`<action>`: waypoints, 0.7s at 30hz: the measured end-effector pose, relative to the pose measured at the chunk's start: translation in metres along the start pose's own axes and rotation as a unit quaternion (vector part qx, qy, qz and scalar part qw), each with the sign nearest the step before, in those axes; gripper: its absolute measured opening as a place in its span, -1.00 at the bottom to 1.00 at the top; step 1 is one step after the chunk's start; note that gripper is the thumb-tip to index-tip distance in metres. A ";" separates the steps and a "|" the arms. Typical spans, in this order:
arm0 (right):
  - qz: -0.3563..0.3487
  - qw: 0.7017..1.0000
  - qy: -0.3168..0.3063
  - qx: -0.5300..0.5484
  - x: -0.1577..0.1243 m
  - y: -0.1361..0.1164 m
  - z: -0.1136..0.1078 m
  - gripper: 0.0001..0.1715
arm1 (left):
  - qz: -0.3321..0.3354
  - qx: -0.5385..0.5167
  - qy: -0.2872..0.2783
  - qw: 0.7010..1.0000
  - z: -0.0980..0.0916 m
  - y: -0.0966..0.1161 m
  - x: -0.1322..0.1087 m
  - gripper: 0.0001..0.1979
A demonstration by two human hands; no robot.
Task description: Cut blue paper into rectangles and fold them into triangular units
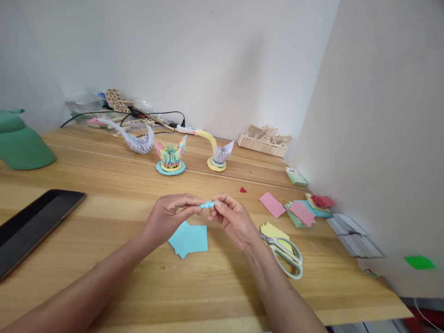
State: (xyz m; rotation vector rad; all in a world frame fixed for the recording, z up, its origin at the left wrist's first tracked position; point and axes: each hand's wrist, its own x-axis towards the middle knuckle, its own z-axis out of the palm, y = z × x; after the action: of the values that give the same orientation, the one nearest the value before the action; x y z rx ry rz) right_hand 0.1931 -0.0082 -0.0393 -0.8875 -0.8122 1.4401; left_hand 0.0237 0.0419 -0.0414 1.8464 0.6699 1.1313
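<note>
A small piece of folded blue paper [207, 204] is pinched between my two hands above the middle of the table. My left hand [173, 212] grips its left end with thumb and fingers. At the right end, the thumb and fingers of my right hand [231, 217] are closed on it. Its lower side is partly hidden by my fingertips. Below my hands lie blue paper sheets [190, 239], loosely stacked. Beside my right wrist, scissors [286, 256] rest partly over yellow paper sheets [275, 232].
Folded-paper swans [220, 155] and a multicoloured paper piece [171, 159] stand farther back. Pink sheets [272, 205] and other coloured paper lie right. A tablet [38, 226] and green cap [24, 143] are left. A wooden model [263, 141] and power strip [187, 129] sit near the wall.
</note>
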 end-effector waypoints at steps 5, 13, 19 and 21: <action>-0.001 1.000 0.003 -0.008 0.000 0.001 0.001 -0.74 | -0.022 -0.020 0.003 1.000 0.002 -0.001 -0.001 -0.90; -0.032 0.999 0.000 -0.014 -0.002 -0.002 0.001 -0.71 | -0.135 -0.136 0.046 0.980 0.006 -0.002 0.001 -0.86; -0.032 0.999 -0.007 -0.024 -0.002 0.000 0.000 -0.70 | -0.146 -0.156 0.053 0.975 0.007 -0.003 0.002 -0.78; -0.033 0.999 -0.008 -0.026 -0.002 0.000 0.000 -0.69 | -0.146 -0.158 0.052 0.975 0.007 -0.003 0.002 -0.77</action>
State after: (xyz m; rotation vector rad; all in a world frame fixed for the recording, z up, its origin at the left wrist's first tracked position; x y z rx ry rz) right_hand 0.1930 -0.0102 -0.0394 -0.8820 -0.8872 1.3753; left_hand 0.0307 0.0423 -0.0451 1.3787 0.7472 1.0729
